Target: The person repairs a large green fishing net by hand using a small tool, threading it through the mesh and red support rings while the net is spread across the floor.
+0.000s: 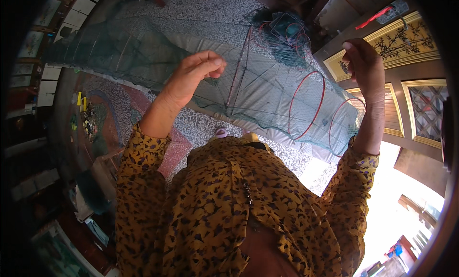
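Observation:
A long green mesh net (267, 93), shaped like a tube trap, stretches from far left to near right over a grey cloth (210, 45). At its right end stand two red hoops, a larger hoop (290, 112) and a smaller hoop (331, 128); a dark reddish rod or rim (237, 69) crosses its middle. My left hand (197, 75) is raised above the net, thumb and fingers drawn together. Up at the right, my right hand (366, 64) is held with its fingers curled. Whether either hand pinches a thin thread is too fine to see.
Behind the net lies a tangled heap of green netting (287, 35). Wooden panels with gold frames (423, 112) stand on the right, and a tool with a red handle (377, 17) lies there. At left on the speckled floor (196, 128) is a cluttered pile (91, 119).

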{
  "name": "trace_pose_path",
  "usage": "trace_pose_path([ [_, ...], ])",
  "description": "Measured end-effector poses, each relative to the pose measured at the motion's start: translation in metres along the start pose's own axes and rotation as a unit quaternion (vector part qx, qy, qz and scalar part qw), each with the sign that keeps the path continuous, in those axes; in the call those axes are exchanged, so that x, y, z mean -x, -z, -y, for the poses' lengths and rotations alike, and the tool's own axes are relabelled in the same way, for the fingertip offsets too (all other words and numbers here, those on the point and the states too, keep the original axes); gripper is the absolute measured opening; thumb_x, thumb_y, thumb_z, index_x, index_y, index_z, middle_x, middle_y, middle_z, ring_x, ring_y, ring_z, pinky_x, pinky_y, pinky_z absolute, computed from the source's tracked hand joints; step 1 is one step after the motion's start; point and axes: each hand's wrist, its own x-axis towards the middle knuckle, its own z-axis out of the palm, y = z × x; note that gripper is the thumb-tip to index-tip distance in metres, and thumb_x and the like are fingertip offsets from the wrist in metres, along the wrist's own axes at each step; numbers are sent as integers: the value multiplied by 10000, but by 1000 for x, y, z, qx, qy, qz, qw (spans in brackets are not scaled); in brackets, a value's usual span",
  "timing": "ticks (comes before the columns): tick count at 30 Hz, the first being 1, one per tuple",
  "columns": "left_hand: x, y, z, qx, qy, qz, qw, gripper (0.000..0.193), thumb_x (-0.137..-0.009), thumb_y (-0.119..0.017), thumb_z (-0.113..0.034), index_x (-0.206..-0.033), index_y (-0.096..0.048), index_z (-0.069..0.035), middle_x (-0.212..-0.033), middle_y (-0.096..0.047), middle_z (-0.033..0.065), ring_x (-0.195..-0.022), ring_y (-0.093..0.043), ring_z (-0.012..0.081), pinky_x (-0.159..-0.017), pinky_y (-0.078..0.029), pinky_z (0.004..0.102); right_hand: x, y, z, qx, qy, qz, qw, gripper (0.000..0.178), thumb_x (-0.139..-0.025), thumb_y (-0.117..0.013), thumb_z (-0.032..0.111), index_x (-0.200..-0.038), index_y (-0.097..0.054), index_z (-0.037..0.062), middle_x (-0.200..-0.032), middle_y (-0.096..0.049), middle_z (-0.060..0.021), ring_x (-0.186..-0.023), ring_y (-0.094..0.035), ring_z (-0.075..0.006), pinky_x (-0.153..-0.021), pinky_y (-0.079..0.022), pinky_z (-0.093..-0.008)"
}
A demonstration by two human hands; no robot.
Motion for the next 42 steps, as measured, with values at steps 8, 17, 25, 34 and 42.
trace_pose_path([
  [8,-23,11,-8,69,-24,-25,997,165,-946,-474,-183,-892,-560,-53,-931,-619,76,-748,-604,145,-676,-476,260,12,-54,23,-120,312,56,941,99,-828,-629,69,-916,-602,33,-817,-596,-1,-757,-549,-134,-682,-449,-249],
  [17,-52,0,-5,-22,1,24,999,150,-952,-464,-182,-880,-537,-73,-885,-628,45,-614,-525,51,-523,-395,179,15,-114,18,142,269,68,950,64,-780,-639,104,-838,-662,116,-844,-591,-42,-835,-596,-243,-739,-501,-340],
  [25,-56,-14,13,-108,19,41,993,157,-958,-444,-166,-869,-519,-61,-992,-651,67,-582,-479,26,-520,-399,171,15,-132,-2,41,189,108,975,72,-774,-643,74,-836,-666,102,-832,-590,-51,-809,-592,-222,-737,-490,-317],
  [34,-57,-14,18,77,71,-29,994,155,-959,-424,-148,-853,-499,-63,-811,-600,52,-582,-507,77,-511,-382,211,19,-158,11,-39,97,43,994,180,-774,-661,84,-943,-602,87,-896,-548,-89,-800,-577,-212,-710,-480,-288],
  [42,-58,-1,22,48,59,-44,996,158,-968,-404,-136,-854,-489,-67,-823,-597,57,-615,-502,77,-516,-373,212,12,-169,28,-42,143,101,984,115,-746,-702,111,-813,-642,39,-980,-514,-129,-858,-582,-269,-700,-502,-350],
])
